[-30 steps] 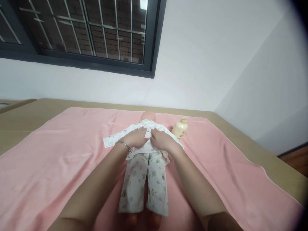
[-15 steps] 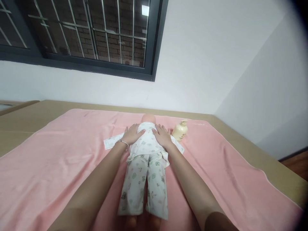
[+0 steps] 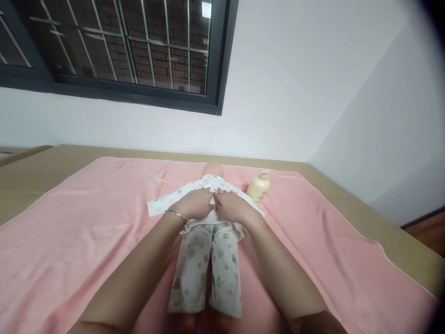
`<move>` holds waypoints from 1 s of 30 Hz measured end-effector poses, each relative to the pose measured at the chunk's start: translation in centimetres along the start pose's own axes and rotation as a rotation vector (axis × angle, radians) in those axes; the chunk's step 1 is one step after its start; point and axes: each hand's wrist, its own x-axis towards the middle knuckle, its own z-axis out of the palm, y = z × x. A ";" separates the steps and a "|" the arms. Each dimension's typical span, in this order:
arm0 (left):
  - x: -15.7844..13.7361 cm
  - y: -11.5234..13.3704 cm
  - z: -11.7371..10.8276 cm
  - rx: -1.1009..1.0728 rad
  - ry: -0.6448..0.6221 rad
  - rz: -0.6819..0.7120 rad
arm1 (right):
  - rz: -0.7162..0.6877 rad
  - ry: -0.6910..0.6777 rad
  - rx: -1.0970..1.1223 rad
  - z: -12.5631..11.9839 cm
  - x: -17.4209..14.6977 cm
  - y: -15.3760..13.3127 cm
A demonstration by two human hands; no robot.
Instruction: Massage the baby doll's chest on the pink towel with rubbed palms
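Observation:
A baby doll in a white printed top [image 3: 189, 189] and matching trousers [image 3: 225, 273] lies stretched out, its bald head [image 3: 212, 170] at the far end and its sleeves spread to both sides. My left hand [image 3: 196, 203] rests on the left side of the doll's torso, with a silver bracelet [image 3: 176, 214] at the wrist. From the other side, my right hand [image 3: 232, 205] lies on the torso too. The fingers of both hands point inward and nearly meet at the middle of the top. Neither hand appears to grip anything; some fingers are partly hidden.
Just right of the doll stands a pale yellow pump bottle [image 3: 259, 188]. Under everything spreads a pink cloth [image 3: 104, 222] with soft folds, over a tan surface [image 3: 347, 197]. A white wall and a dark-framed barred window [image 3: 139, 46] rise behind.
Both hands have turned inward from the sides of the doll's upper torso, and their fingertips now come together at its middle. The bottle and doll stay in place; the view shifted slightly.

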 end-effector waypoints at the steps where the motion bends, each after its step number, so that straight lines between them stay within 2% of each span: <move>1: 0.2 0.0 0.0 -0.008 0.024 -0.029 | 0.013 0.033 0.028 -0.1 0.1 0.1; 5: 2.1 -1.5 1.4 -0.067 0.259 -0.072 | 0.028 0.208 0.144 1.2 2.1 1.9; 7: 3.2 -2.7 2.9 -0.073 0.310 -0.096 | 0.005 0.232 0.168 2.6 3.5 3.0; 10: 4.4 -4.0 5.1 -0.128 0.277 -0.206 | 0.066 0.278 0.177 4.6 4.8 4.0; 13: 4.7 -4.6 6.3 -0.152 0.279 -0.248 | 0.136 0.327 0.157 5.6 5.1 4.1; 17: 4.6 -4.6 6.5 -0.152 0.293 -0.248 | 0.193 0.320 0.120 5.7 4.9 4.1; 23: 4.5 -4.5 6.4 -0.150 0.254 -0.263 | 0.196 0.300 0.064 6.0 5.0 4.2; 30: 4.7 -4.6 6.7 -0.131 0.265 -0.233 | 0.189 0.295 0.080 5.9 4.9 4.1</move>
